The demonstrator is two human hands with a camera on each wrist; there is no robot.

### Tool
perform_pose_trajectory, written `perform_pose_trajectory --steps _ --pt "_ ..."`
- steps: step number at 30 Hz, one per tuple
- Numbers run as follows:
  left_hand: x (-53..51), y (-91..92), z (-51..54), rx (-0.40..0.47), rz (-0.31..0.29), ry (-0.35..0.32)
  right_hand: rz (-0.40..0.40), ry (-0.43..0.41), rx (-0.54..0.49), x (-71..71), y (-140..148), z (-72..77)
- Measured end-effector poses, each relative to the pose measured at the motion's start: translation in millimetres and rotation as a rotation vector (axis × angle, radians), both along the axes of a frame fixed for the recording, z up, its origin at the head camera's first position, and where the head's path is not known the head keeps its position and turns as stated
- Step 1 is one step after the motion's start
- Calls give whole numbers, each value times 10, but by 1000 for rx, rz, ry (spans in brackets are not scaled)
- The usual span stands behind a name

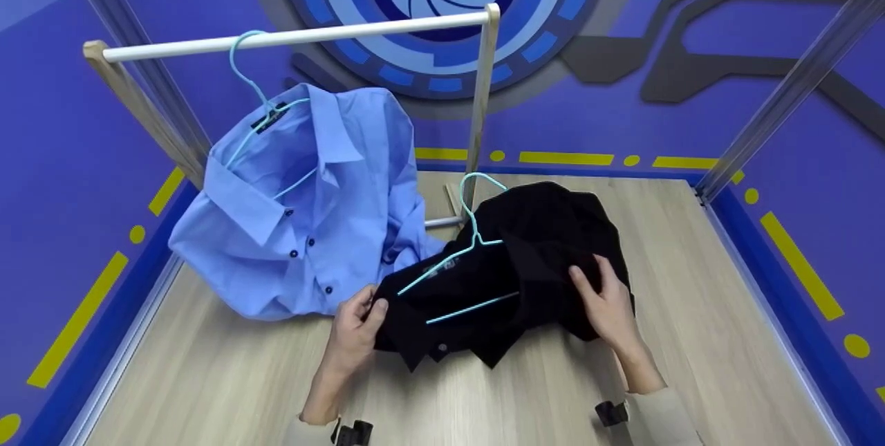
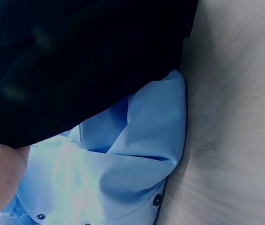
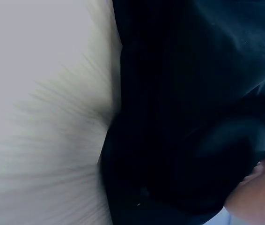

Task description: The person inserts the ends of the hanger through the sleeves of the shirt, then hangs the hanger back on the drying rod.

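A black collared shirt lies bunched on a light-blue wire hanger, whose hook points up and away from me. My left hand pinches the shirt's left shoulder between thumb and fingers. On the other side, my right hand grips the right shoulder cloth, its thumb on top. The hanger's bars show through the open neck, but its right end is hidden in the cloth. In the left wrist view the black shirt hangs over blue fabric; the right wrist view shows dark folds beside the fingers.
A blue shirt hangs by a similar hanger from the white rail of a wooden-legged rack at the left. The rack stands on a wood-grain table. Purple patterned panels enclose it.
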State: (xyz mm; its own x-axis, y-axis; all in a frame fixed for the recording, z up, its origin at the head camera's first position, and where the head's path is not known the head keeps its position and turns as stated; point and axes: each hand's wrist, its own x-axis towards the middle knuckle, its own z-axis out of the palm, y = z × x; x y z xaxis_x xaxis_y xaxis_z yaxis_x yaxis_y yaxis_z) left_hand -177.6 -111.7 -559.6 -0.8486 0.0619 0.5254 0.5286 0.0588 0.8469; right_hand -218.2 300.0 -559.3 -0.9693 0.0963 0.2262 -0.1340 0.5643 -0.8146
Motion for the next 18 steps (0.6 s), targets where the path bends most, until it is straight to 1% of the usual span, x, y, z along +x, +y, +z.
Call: perform_pose_trajectory --steps 4,10,18 --pt "-6 -34 -1 15 17 33 14 -32 10 8 11 -12" --pt "-1 -81 17 62 16 20 36 -46 19 2 4 -27" --pt "-8 -103 15 87 21 38 55 -87 38 2 9 -39"
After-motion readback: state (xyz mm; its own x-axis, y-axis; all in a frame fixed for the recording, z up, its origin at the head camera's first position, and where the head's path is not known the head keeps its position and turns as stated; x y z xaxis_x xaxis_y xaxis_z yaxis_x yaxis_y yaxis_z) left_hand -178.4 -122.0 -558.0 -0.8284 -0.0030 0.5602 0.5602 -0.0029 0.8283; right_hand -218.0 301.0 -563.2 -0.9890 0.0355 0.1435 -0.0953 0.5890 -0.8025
